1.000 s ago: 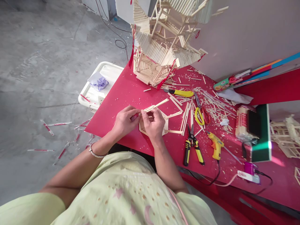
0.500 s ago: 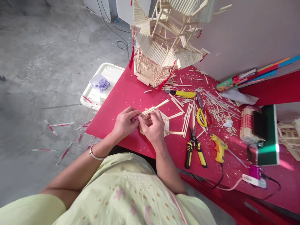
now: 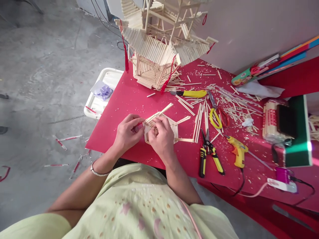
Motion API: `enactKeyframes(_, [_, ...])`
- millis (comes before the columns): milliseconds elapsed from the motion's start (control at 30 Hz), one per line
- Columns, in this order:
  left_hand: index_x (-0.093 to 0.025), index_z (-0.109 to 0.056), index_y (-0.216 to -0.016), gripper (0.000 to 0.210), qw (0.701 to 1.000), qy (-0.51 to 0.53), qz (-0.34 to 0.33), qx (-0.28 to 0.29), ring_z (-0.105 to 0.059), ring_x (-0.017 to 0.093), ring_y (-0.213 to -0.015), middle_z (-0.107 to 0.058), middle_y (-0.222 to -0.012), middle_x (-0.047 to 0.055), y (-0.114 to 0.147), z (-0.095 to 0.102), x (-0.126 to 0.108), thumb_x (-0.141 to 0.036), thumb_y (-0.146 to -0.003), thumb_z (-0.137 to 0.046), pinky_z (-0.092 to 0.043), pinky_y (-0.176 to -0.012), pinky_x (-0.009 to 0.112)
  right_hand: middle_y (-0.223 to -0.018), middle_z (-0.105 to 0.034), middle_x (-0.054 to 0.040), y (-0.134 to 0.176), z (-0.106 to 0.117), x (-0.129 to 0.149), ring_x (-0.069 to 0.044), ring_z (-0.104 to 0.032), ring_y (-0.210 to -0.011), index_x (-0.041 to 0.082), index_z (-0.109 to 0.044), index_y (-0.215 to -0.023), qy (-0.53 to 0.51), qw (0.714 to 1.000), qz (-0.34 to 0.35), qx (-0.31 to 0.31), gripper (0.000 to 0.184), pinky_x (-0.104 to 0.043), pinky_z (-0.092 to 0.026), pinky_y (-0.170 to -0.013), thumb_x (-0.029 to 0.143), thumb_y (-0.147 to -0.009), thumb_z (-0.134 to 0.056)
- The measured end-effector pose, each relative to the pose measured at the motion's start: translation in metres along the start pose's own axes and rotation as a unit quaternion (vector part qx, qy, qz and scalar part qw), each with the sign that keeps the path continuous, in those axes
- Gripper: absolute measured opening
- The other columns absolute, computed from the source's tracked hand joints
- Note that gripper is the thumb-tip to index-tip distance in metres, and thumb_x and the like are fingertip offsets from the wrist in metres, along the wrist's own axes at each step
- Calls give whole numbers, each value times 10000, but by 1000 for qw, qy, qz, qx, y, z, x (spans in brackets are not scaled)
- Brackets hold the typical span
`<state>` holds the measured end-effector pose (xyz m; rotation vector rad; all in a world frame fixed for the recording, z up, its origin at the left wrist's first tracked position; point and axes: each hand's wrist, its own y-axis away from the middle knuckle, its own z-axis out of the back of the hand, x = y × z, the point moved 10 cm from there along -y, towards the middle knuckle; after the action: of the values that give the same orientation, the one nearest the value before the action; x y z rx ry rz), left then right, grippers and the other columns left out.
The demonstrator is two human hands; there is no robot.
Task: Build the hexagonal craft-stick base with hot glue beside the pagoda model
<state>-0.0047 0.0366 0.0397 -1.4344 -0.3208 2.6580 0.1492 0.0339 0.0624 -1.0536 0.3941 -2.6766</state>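
A small polygonal frame of pale wooden sticks [image 3: 175,127] lies near the table's front edge, with stick ends jutting out to the right. At its left side is my left hand [image 3: 127,133], fingers curled together and the index fingertip close to a stick's end. What these fingers pinch, if anything, is hidden. My right hand [image 3: 162,138] reaches over the frame, its bent fingers and thumb closed on the frame's upper left part. A pair of wooden sticks [image 3: 164,108] slants up and right beyond my fingers. My right hand covers part of the frame.
A tiered stick pagoda [image 3: 154,46] with red tassels stands behind. Rightward lie a yellow utility knife [image 3: 194,93], scissors [image 3: 215,118], cutters [image 3: 207,152], a glue gun [image 3: 238,152], loose sticks [image 3: 198,122] and a power strip [image 3: 281,185]. A white lid [image 3: 93,106] sits left.
My thumbs and fingertips, close together before, have moved slightly apart. My left hand has drawn back a little from the frame. The whole view has shifted somewhat.
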Motion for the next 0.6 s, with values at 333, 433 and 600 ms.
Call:
enactKeyframes(333, [-216,-770,-1092,254,999,-31,13,18,-562,90,-683,-710,-1126,58,-2,-5,2,-212,-867,-651,-455,-589,219,-1197,-697,-89,0,-2,4,-236,-657,-1130,229,-662,-1278,0,1000,19,23,402,-361,-564,-1002,82,-936,-512])
enactKeyframes(433, [-209,-769,-1070,228,999,-36,11,29,-562,91,-692,-715,-1117,61,-3,-8,0,-212,-873,-653,-453,-597,221,-1190,-692,-82,1,-4,5,-229,-652,-1129,242,-659,-1298,-13,999,18,34,407,-360,-560,-1015,83,-958,-501])
enactKeyframes(600, [-194,-764,-976,138,998,-48,5,37,-566,94,-698,-720,-1078,62,-3,-10,-3,-221,-889,-661,-453,-614,225,-1196,-684,-85,1,-7,6,-221,-647,-1132,234,-642,-1336,-23,998,20,46,405,-357,-559,-1026,97,-985,-492])
